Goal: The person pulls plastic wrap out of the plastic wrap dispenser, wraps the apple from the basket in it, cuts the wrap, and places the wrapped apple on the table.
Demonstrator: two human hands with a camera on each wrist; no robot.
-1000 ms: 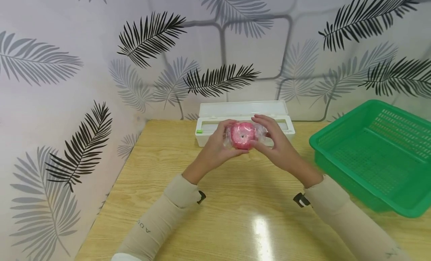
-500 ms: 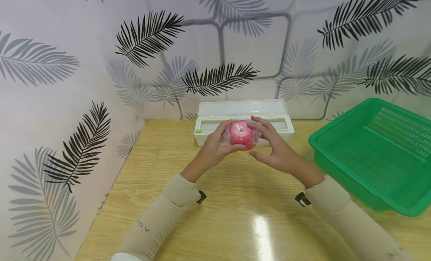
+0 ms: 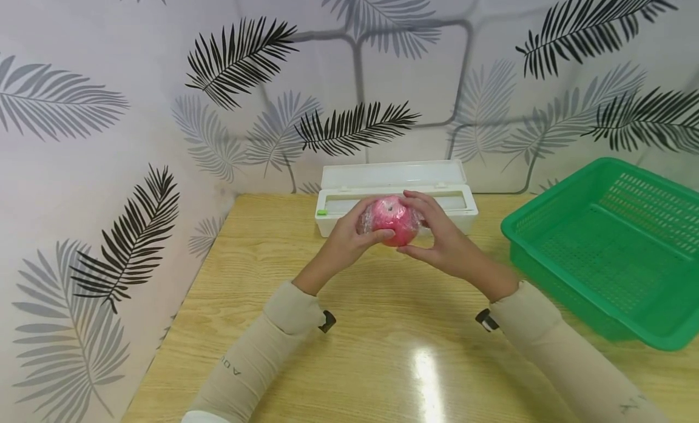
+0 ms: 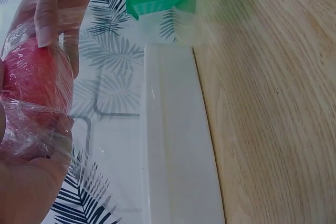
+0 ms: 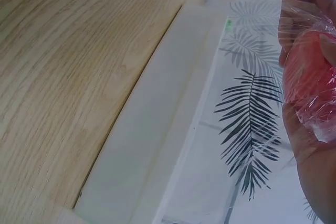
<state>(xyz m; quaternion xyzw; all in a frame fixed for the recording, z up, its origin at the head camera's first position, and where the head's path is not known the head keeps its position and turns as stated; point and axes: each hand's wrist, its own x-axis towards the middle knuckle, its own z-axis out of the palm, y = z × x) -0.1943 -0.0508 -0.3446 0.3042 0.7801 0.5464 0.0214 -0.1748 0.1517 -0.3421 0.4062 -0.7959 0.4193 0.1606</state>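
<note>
A pinkish-red apple [image 3: 397,224], wrapped in clear cling film [image 4: 39,85], is held up between both hands in front of the white box. My left hand [image 3: 349,230] grips its left side, with the thumb across the front. On the right side, my right hand [image 3: 445,238] holds the apple with fingertips at the top and thumb at the lower edge. Loose crumpled film bunches at the sides of the fruit, and both wrist views show it stretched between the hands. The apple's dimple faces up toward the head camera.
Behind the hands, a long white cling film box [image 3: 324,226] with its lid [image 3: 393,175] raised stands against the patterned wall [image 3: 229,138]. A green plastic basket [image 3: 573,301] sits at the right of the wooden table [image 3: 371,350].
The apple has turned a little in the hands, its dimple moving slightly upward. My right thumb has gone from the apple's front to its lower edge, and the right fingers have resettled.
</note>
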